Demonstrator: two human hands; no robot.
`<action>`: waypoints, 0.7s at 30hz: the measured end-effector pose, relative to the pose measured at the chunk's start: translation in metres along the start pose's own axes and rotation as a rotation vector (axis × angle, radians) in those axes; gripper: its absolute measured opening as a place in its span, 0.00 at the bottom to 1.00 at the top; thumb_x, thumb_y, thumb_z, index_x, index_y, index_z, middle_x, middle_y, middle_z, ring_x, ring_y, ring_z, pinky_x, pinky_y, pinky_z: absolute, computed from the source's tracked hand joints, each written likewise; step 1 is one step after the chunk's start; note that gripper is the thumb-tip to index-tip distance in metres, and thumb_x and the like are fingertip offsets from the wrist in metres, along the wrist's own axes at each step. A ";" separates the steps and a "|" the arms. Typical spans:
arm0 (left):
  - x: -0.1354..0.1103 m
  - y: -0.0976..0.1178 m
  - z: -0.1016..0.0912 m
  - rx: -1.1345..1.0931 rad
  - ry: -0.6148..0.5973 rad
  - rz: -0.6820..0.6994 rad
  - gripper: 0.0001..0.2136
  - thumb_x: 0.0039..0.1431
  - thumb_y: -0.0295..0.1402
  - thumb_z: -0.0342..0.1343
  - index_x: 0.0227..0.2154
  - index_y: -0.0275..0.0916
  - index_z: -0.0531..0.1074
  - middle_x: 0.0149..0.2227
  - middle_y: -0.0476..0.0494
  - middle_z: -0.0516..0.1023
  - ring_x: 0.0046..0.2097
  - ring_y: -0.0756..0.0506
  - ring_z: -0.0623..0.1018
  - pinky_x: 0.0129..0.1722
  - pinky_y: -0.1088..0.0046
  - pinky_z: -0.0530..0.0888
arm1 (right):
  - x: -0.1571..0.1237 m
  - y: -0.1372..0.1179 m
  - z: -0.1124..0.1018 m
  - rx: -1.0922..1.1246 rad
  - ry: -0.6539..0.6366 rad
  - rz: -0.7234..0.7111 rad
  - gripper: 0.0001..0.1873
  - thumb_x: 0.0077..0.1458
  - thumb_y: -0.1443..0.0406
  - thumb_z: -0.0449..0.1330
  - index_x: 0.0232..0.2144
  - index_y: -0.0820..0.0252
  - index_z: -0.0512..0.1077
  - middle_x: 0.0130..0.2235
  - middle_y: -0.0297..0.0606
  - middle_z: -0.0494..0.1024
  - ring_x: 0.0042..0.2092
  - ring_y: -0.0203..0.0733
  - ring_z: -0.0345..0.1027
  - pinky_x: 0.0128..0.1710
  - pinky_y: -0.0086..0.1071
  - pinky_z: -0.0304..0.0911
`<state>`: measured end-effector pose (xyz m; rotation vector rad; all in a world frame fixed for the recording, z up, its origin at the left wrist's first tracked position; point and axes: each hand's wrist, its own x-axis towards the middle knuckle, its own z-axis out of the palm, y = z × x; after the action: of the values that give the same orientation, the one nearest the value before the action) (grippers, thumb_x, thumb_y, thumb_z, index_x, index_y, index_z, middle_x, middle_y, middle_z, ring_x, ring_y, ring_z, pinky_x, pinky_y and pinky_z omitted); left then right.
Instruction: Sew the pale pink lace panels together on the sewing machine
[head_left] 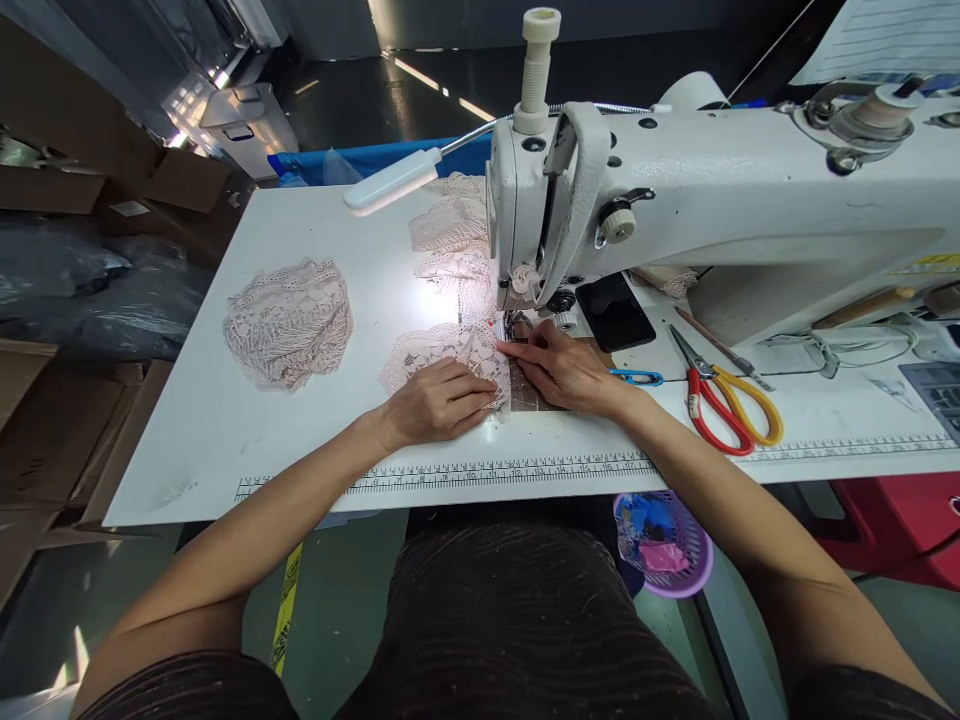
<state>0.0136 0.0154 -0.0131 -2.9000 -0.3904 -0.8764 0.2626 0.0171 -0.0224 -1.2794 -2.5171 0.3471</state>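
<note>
Pale pink lace fabric (427, 350) lies under the head of a white sewing machine (525, 200), its front part spread on the table. My left hand (441, 400) rests over this lace with bent fingers together, holding it down; the thumb is hidden. Close to the presser foot (516, 325), my right hand (559, 368) pinches the right edge of the lace, index finger stretched left. Behind the needle area, more lace (454, 225) lies gathered. The needle tip itself is too small to make out.
A crumpled lace bundle (291, 322) lies left on the white table (180, 400). Right of my hands are a black phone (616, 310), blue thread snips (637, 378) and red-and-yellow scissors (724, 395). A lamp (394, 183) reaches over the table. A purple basket (686, 570) stands below.
</note>
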 end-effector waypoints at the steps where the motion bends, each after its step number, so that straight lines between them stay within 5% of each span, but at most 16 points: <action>1: 0.000 0.000 0.000 0.000 -0.008 -0.004 0.04 0.64 0.30 0.56 0.37 0.38 0.75 0.41 0.45 0.83 0.36 0.48 0.80 0.34 0.68 0.77 | -0.002 0.000 -0.002 0.044 0.017 -0.020 0.23 0.66 0.64 0.49 0.61 0.50 0.67 0.47 0.46 0.68 0.44 0.44 0.65 0.42 0.38 0.67; 9: -0.002 0.002 0.002 0.012 0.002 0.005 0.03 0.64 0.31 0.57 0.37 0.38 0.75 0.40 0.46 0.83 0.36 0.48 0.79 0.34 0.70 0.75 | -0.014 -0.006 -0.010 0.202 -0.001 -0.145 0.21 0.63 0.66 0.51 0.53 0.51 0.76 0.48 0.46 0.68 0.50 0.45 0.65 0.53 0.44 0.65; 15: 0.003 -0.007 -0.008 -0.045 -0.009 -0.131 0.21 0.64 0.51 0.53 0.43 0.36 0.74 0.41 0.40 0.81 0.38 0.44 0.79 0.36 0.64 0.76 | -0.011 -0.008 -0.010 0.130 -0.046 -0.118 0.21 0.63 0.65 0.50 0.53 0.48 0.76 0.48 0.45 0.70 0.50 0.45 0.65 0.53 0.44 0.64; 21: 0.009 -0.023 -0.003 0.040 -0.152 -0.221 0.20 0.71 0.44 0.44 0.47 0.32 0.71 0.45 0.33 0.77 0.43 0.41 0.76 0.40 0.60 0.75 | -0.012 -0.008 -0.009 0.119 -0.034 -0.117 0.21 0.63 0.66 0.50 0.52 0.47 0.77 0.48 0.45 0.69 0.50 0.45 0.65 0.54 0.45 0.64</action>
<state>0.0134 0.0396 -0.0053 -2.9353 -0.7446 -0.6651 0.2667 0.0038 -0.0135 -1.0858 -2.5438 0.4869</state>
